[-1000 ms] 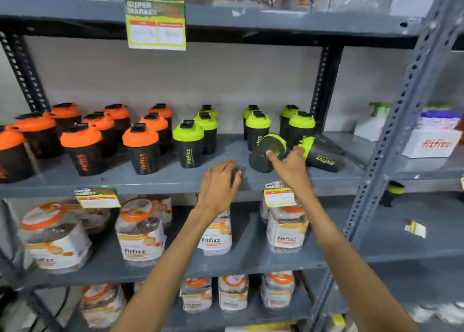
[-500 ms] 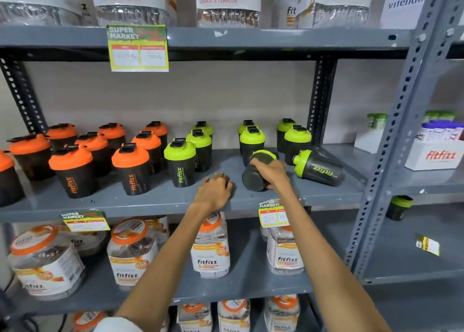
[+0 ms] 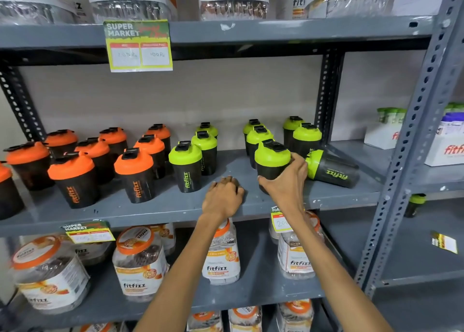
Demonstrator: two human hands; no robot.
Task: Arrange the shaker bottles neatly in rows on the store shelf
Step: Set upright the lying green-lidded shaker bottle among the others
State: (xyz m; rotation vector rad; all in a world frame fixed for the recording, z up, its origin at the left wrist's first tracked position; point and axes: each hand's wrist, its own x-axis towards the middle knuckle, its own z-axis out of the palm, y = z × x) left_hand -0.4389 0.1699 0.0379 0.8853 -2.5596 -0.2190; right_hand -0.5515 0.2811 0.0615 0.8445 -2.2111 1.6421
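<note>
My right hand (image 3: 285, 183) grips a black shaker bottle with a green lid (image 3: 272, 159), held nearly upright on the grey middle shelf (image 3: 163, 206). Right of it another green-lidded shaker (image 3: 332, 170) lies on its side. Several green-lidded shakers (image 3: 187, 167) stand upright in rows behind and to the left. Several orange-lidded shakers (image 3: 136, 175) stand in rows on the shelf's left half. My left hand (image 3: 222, 197) rests on the shelf's front part with fingers curled, holding nothing.
A steel upright (image 3: 411, 136) bounds the shelf on the right. The shelf below holds clear fitfizz jars (image 3: 139, 261). Price tags (image 3: 139, 45) hang from the shelf edges. White fitfizz boxes (image 3: 444, 151) sit on the neighbouring rack to the right.
My right hand has tipped the lying green-lidded shaker up from its side to nearly upright. My left hand stayed on the shelf. The view has tilted upward.
</note>
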